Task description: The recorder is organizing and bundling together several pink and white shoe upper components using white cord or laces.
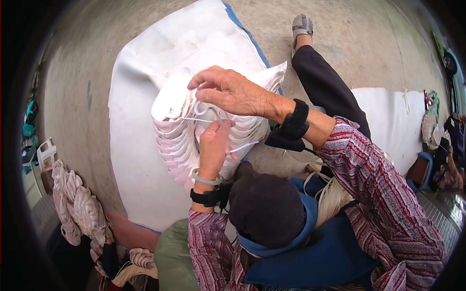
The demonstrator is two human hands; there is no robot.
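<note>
My left hand point(213, 145) and right hand point(228, 89) pinch white cord point(242, 145) at frame centre; slack could unravel the fanned bundle of pale sheets point(174, 140).

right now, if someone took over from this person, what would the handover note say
Left hand: closed on the white cord against the stack of white fan-folded pieces.
Right hand: above the stack, fingers pinching a loop of the same cord.
The stack rests on a white sheet on the concrete ground.
Done: similar tied bundles lie at the left.
Left: the cord here is loose, no finished knot visible.
</note>
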